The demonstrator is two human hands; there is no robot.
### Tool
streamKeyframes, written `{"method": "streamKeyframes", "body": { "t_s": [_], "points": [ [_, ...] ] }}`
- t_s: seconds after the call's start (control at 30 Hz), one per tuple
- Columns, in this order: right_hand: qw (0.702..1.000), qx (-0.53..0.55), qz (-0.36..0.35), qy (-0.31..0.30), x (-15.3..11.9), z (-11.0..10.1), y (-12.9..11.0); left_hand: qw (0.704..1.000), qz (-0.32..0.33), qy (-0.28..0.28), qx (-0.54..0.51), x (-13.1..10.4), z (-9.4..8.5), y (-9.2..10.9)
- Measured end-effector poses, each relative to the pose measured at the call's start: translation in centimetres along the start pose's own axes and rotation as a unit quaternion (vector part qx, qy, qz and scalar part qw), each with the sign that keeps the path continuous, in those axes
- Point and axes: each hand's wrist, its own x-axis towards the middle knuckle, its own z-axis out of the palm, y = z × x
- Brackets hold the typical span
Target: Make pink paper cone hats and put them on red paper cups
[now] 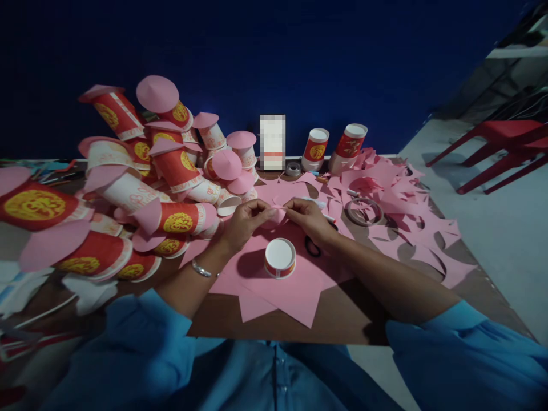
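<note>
Between my two hands is a small piece of pink paper [277, 216], pinched from both sides above the table. The fingers of my left hand [253, 218] are closed on its left edge. My right hand [305, 216] grips the opposite edge between thumb and fingers. Just below, toward me, a red and white paper cup [280, 260] stands upright on pink paper sheets [261, 294]. Black-handled scissors [313, 246] lie partly hidden under my right wrist.
At left, paper cups with pink cone tops [177, 165] are piled up. Pink paper offcuts [385, 182] and a tape roll [365, 212] lie at right. Two cup stacks [317, 149] stand by the blue wall. A red stool [509, 145] is beyond the table.
</note>
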Motion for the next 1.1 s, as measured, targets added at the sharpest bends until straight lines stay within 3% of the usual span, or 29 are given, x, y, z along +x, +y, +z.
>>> {"method": "streamKeyframes", "body": {
  "t_s": [0.3, 0.67, 0.87, 1.1],
  "points": [
    [0.999, -0.005, 0.007, -0.038, -0.29, -0.04, -0.43, 1.0, 0.009, 0.009, 0.002, 0.09, -0.04, 0.18],
    [0.997, -0.036, -0.011, -0.06, -0.19, -0.24, -0.44, 0.999, -0.008, -0.034, 0.007, -0.09, 0.29, 0.75],
    [0.997, -0.049, -0.037, -0.053, -0.18, -0.37, -0.4, 1.0, -0.013, 0.004, 0.024, -0.12, 0.08, 0.5],
    [1.0, 0.008, -0.002, -0.029, -0.18, -0.15, -0.1, 0.999, -0.028, 0.03, -0.006, -0.11, 0.16, 0.43]
  ]
}}
